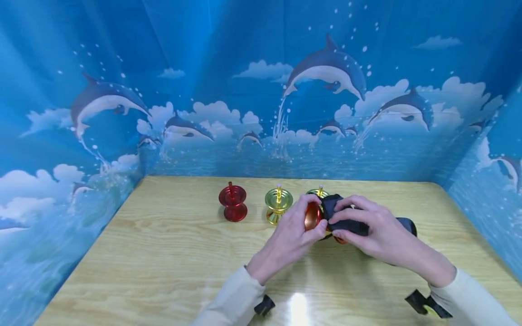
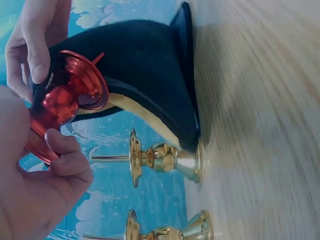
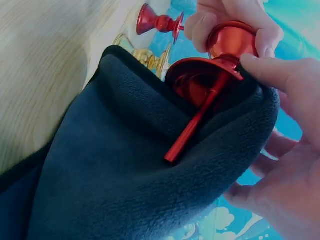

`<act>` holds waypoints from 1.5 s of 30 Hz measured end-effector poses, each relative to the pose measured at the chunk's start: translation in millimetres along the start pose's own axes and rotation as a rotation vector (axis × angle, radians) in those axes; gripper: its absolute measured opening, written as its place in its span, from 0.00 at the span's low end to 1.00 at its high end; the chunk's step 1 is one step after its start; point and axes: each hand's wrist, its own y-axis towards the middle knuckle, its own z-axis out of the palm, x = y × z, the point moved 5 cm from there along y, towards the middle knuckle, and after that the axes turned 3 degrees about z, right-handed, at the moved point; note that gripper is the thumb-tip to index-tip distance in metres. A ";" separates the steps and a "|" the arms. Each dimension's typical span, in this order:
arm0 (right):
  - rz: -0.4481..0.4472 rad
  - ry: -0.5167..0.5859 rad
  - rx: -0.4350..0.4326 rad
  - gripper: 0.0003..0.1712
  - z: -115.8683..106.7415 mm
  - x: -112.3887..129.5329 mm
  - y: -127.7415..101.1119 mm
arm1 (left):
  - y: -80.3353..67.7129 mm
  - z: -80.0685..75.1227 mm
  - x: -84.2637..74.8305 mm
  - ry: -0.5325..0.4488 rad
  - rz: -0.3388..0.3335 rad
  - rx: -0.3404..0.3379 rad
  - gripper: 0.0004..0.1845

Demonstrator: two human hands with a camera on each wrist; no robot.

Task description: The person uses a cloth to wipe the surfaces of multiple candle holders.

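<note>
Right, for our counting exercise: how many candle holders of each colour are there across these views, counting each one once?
Red: 2 (standing red holder, held red holder)
Gold: 2 (left gold holder, right gold holder)
Total: 4

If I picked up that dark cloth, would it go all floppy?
Probably: the dark cloth already bends in a soft curve beside the red candle holder. It likely wouldn't feel slippery, since its surface looks fuzzy. It might keep some shape, because it looks rather thick.
</note>
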 end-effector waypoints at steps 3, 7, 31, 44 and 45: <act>0.083 0.049 0.068 0.21 0.2 -3.4 -0.4 | -1.6 -0.3 -1.8 0.070 0.045 0.015 0.23; 0.161 0.163 0.140 0.18 -1.6 -9.8 -1.3 | -3.7 -1.1 -4.1 0.157 0.130 0.023 0.25; 0.105 -0.076 0.075 0.25 9.6 -6.0 4.7 | -2.5 11.2 -4.9 0.024 -0.049 -0.055 0.23; -0.013 -0.072 -0.243 0.25 -2.2 -0.6 -1.8 | 0.6 6.7 5.4 -0.177 -0.258 -0.084 0.22; -0.004 -0.055 -0.269 0.25 -6.8 -3.2 -2.4 | 0.4 6.3 6.1 -0.179 -0.256 -0.079 0.22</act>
